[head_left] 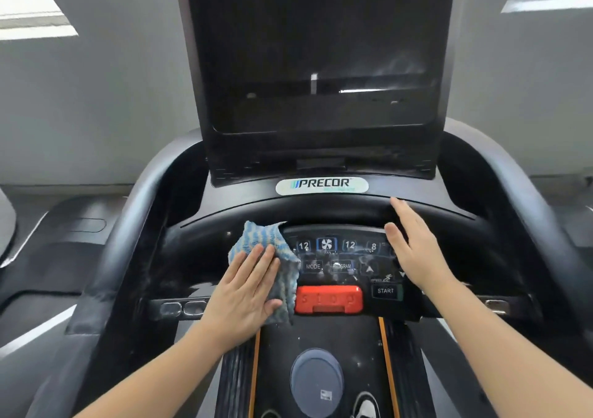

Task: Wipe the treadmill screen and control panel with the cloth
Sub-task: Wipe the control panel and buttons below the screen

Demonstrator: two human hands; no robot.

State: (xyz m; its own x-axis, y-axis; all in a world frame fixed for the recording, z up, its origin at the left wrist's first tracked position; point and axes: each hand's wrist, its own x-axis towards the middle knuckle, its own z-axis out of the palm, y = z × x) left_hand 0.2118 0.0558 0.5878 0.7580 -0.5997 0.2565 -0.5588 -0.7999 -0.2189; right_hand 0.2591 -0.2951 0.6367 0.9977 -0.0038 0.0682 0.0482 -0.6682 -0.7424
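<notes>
Fingers (256, 262) of the left hand (244, 295) lie flat, pressing the soft, light cloth (261, 241) under them onto the control panel (337, 266); right hand (414, 250) open beside.

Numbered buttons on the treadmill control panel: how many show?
3: left "12" button, middle "12" button, and "8" button. The blue-striped cloth and right hand may hide more.
</notes>
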